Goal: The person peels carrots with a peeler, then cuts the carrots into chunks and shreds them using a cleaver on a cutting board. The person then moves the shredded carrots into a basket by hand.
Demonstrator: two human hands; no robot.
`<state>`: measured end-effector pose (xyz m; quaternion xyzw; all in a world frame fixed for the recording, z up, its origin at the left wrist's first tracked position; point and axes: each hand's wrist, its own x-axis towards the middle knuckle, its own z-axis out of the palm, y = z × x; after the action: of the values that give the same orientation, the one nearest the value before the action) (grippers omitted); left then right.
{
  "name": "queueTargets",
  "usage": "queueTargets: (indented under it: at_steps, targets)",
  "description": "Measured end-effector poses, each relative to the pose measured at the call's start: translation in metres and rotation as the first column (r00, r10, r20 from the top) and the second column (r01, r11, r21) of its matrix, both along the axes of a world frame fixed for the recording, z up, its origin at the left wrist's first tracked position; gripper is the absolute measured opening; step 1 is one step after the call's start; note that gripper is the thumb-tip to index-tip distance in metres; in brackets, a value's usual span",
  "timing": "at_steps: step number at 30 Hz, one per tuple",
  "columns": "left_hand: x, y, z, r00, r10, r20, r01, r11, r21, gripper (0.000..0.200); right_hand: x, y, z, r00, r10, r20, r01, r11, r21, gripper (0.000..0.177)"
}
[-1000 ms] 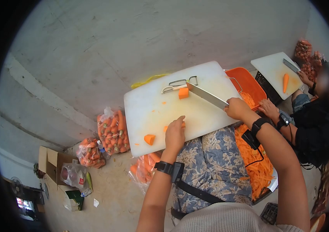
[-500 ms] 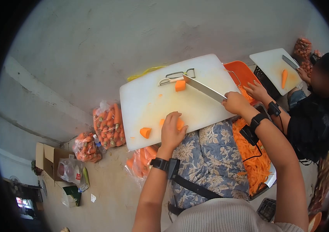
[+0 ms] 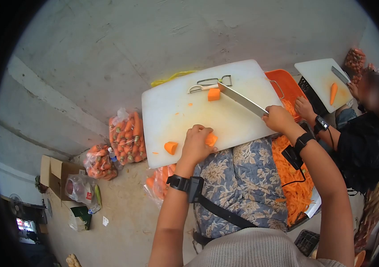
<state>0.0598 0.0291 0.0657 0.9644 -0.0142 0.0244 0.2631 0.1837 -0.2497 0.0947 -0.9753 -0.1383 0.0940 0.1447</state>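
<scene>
On the white cutting board (image 3: 176,100), my left hand (image 3: 195,146) curls its fingers round a carrot piece (image 3: 211,139) near the front edge. My right hand (image 3: 279,119) grips the handle of a kitchen knife (image 3: 244,100), its broad blade slanting up and left over the board. By the blade's tip sits a carrot chunk (image 3: 214,94). Another cut carrot piece (image 3: 170,147) lies left of my left hand. Two peelers, one white-handled (image 3: 203,88) and one dark-framed (image 3: 214,81), rest at the far side.
Bags of carrots (image 3: 127,137) stand on the floor at left, near a cardboard box (image 3: 58,175). Carrot peelings (image 3: 294,187) fill a container right of my lap. Beyond an orange basket (image 3: 283,82), a co-worker (image 3: 363,147) sits at another board (image 3: 316,71) with a knife and a carrot.
My left hand's fingers have drawn in closer round the carrot piece. The knife stays about where it was over the board. The co-worker's nearer hand has closed up, and the view has shifted slightly.
</scene>
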Motion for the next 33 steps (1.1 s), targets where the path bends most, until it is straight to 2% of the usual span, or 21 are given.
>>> queueTargets:
  at_steps: [4, 6, 7, 9, 10, 12, 13, 15, 16, 18, 19, 21, 22, 24, 28, 30, 31, 33]
  targets:
    - [0.003, 0.003, -0.008, 1.000, -0.030, -0.001, 0.030, 0.999, -0.028, 0.056, -0.001, 0.000, 0.000, 1.000, 0.001, -0.002, -0.001, 1.000, 0.012, 0.030]
    - [-0.003, 0.002, -0.012, 0.992, -0.048, 0.113, 0.055, 0.997, -0.056, 0.049, 0.000, -0.001, -0.001, 1.000, 0.005, 0.003, -0.006, 1.000, 0.018, 0.030]
    - [-0.008, 0.000, -0.009, 0.993, -0.046, 0.111, 0.052, 0.997, -0.055, 0.049, 0.000, -0.001, -0.001, 1.000, 0.005, 0.009, -0.005, 1.000, 0.025, 0.030]
    - [-0.014, -0.005, -0.001, 0.970, 0.027, 0.241, 0.007, 0.990, -0.138, 0.034, 0.000, 0.000, 0.000, 1.000, 0.005, 0.000, -0.005, 1.000, 0.019, 0.030]
    - [-0.014, -0.001, -0.003, 0.970, 0.026, 0.241, 0.008, 0.990, -0.138, 0.034, 0.000, 0.000, 0.001, 1.000, 0.003, -0.008, -0.003, 1.000, 0.013, 0.031]
    - [-0.012, 0.012, -0.014, 0.942, 0.187, 0.279, -0.126, 0.967, -0.221, 0.029, 0.000, -0.001, -0.001, 1.000, 0.004, 0.003, -0.004, 1.000, 0.017, 0.031]
    - [-0.012, 0.018, -0.015, 0.942, 0.185, 0.279, -0.125, 0.967, -0.221, 0.029, 0.000, -0.002, -0.003, 1.000, 0.011, 0.016, -0.011, 1.000, 0.019, 0.031]
    - [-0.007, 0.028, -0.017, 0.914, 0.267, 0.306, -0.275, 0.961, -0.018, 0.032, -0.001, -0.002, -0.004, 1.000, 0.001, 0.022, -0.001, 1.000, 0.019, 0.031]
    - [-0.007, 0.028, -0.018, 0.912, 0.270, 0.309, -0.278, 0.960, -0.019, 0.032, -0.001, -0.002, -0.004, 1.000, -0.008, 0.028, 0.008, 1.000, 0.021, 0.030]
    - [-0.006, 0.028, -0.018, 0.957, 0.195, 0.216, -0.216, 0.973, 0.078, 0.026, -0.002, 0.000, -0.002, 1.000, -0.006, 0.018, 0.006, 1.000, 0.009, 0.031]
    - [-0.005, 0.026, -0.016, 0.956, 0.196, 0.217, -0.217, 0.973, 0.077, 0.026, -0.002, 0.000, -0.001, 1.000, -0.009, 0.005, 0.009, 1.000, -0.003, 0.031]
    - [-0.004, 0.022, -0.014, 0.967, 0.240, 0.083, -0.247, 0.966, 0.081, 0.020, -0.004, 0.001, 0.000, 1.000, -0.006, 0.008, 0.006, 1.000, 0.001, 0.031]
    - [-0.003, 0.023, -0.016, 0.968, 0.238, 0.083, -0.244, 0.966, 0.079, 0.020, -0.005, 0.001, 0.000, 1.000, -0.004, 0.010, 0.004, 1.000, 0.003, 0.031]
    - [-0.003, 0.026, -0.023, 0.945, 0.327, 0.009, -0.327, 0.945, -0.025, 0.016, -0.006, 0.001, 0.000, 1.000, -0.003, 0.014, 0.003, 1.000, 0.000, 0.031]
    - [-0.009, 0.027, -0.022, 0.957, 0.289, -0.002, -0.289, 0.957, -0.015, 0.014, -0.004, 0.000, -0.002, 1.000, -0.009, 0.017, 0.009, 1.000, -0.006, 0.030]
    - [-0.011, 0.021, -0.019, 0.934, 0.322, 0.157, -0.301, 0.943, -0.145, 0.010, 0.000, 0.000, -0.005, 1.000, 0.001, 0.018, -0.001, 1.000, -0.009, 0.030]
    - [-0.011, 0.016, -0.014, 0.934, 0.322, 0.156, -0.301, 0.943, -0.145, 0.010, 0.000, -0.001, -0.006, 1.000, 0.010, 0.015, -0.010, 1.000, -0.014, 0.030]
    - [-0.012, 0.007, -0.007, 0.855, 0.349, 0.385, -0.273, 0.932, -0.239, 0.011, -0.002, -0.002, -0.007, 1.000, 0.005, 0.018, -0.005, 1.000, 0.002, 0.030]
